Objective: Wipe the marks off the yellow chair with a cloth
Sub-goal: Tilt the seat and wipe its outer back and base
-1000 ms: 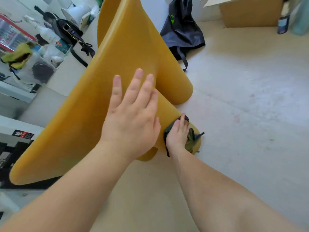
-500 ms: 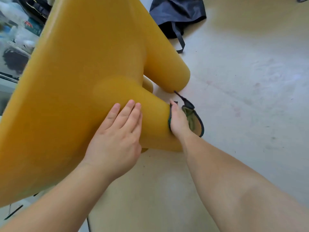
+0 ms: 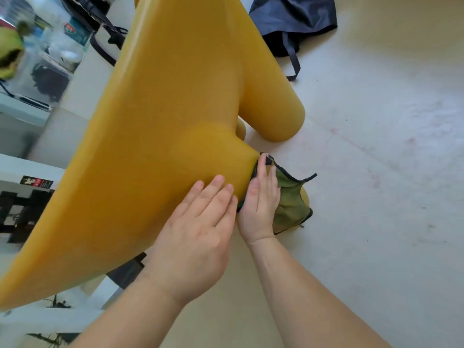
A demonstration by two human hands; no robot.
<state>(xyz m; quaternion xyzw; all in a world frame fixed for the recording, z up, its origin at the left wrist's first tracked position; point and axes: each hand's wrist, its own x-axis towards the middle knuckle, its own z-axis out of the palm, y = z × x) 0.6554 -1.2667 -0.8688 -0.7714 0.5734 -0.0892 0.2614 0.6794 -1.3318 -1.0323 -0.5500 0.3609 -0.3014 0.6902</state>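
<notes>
open left hand (image 3: 198, 229) slid down yellow plastic chair (image 3: 163, 109) | flat right hand (image 3: 261, 204), at its 3 o'clock, presses green black-edged cloth (image 3: 291, 204) on leg (image 3: 221, 156) | still wiping

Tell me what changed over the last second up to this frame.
The left hand slid down the yellow chair, from near the fork of the legs onto the near leg, and now lies flat right beside the right hand. Nothing was gripped or let go. Unchanged: the right hand presses the cloth against the lower end of that leg, and the chair stays tipped over the floor.
</notes>
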